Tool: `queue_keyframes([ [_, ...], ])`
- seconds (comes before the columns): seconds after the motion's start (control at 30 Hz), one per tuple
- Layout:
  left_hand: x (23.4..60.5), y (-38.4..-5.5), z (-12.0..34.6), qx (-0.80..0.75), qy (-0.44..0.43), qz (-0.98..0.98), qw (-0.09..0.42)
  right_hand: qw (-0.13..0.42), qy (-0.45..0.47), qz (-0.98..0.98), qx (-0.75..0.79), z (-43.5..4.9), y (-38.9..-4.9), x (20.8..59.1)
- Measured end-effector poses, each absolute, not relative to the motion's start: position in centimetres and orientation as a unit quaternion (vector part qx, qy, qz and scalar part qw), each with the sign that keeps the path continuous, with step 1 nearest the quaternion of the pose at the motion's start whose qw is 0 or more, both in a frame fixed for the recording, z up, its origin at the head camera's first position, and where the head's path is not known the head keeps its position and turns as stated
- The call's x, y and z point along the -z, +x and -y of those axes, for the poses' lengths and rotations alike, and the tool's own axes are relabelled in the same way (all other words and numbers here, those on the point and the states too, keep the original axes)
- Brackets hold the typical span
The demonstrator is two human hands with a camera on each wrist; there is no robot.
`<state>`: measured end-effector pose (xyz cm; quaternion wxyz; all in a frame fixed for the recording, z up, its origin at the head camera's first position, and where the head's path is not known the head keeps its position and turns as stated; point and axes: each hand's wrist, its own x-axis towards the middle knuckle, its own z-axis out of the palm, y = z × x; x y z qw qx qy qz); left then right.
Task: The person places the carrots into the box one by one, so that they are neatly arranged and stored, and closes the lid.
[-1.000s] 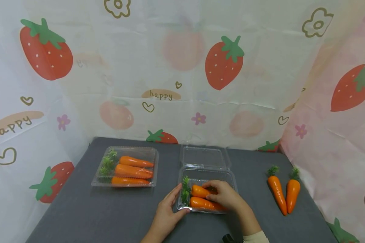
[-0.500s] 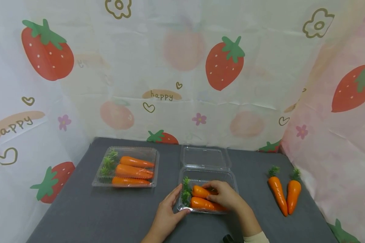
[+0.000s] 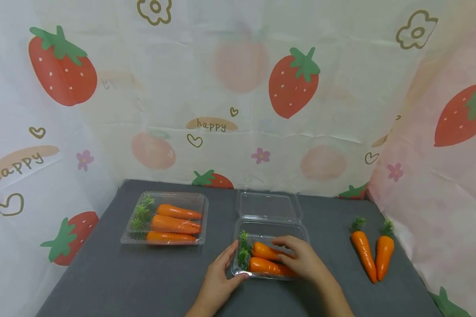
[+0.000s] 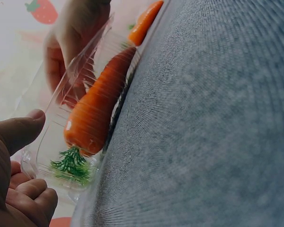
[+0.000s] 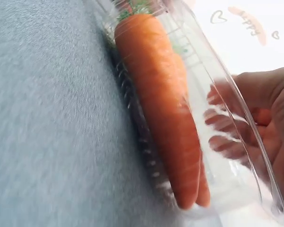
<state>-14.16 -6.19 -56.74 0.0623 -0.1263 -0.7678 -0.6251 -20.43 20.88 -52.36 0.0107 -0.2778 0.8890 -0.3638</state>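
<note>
At left, a closed clear box (image 3: 204,229) of three carrots (image 3: 175,223) sits on the bench (image 3: 162,273). A left hand (image 3: 217,281), thumb and index finger spread, touches an open container (image 3: 262,225); light bracing could let it skid. Inside, leafy tops (image 3: 243,253) near the wall could snag under the folded-back lid (image 3: 267,206). Beside a front carrot (image 3: 263,266) lies a rear carrot (image 3: 263,251), which the right hand (image 3: 300,259), loosely spread and gripping nothing, could knock askew. Far right, a slim carrot (image 3: 363,257) and a stouter carrot (image 3: 385,253) could roll if nudged.
</note>
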Motion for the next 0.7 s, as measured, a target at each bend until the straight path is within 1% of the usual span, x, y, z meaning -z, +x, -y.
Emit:
queue_keyframes([
  [0.1, 56.7, -14.1, 6.2, 0.624, -0.126, 0.768, 0.068, -0.032, -0.276, -0.885, 0.373, -21.5, -19.9, 52.5],
  [0.3, 56.9, -14.1, 6.1, 0.626, -0.127, 0.767, 0.063, -0.145, -0.279, -0.879, 0.358, -22.9, -19.2, 52.8],
  [0.4, 57.0, -14.2, 6.1, 0.624, -0.128, 0.769, 0.062, -0.190, -0.277, -0.875, 0.349, -23.5, -18.8, 52.7],
  [0.53, 57.0, -14.3, 6.2, 0.622, -0.127, 0.770, 0.060, -0.226, -0.270, -0.867, 0.352, -24.4, -18.4, 52.7],
  [0.7, 56.9, -14.3, 6.3, 0.623, -0.124, 0.771, 0.050, -0.256, -0.249, -0.864, 0.356, -25.6, -17.9, 53.0],
])
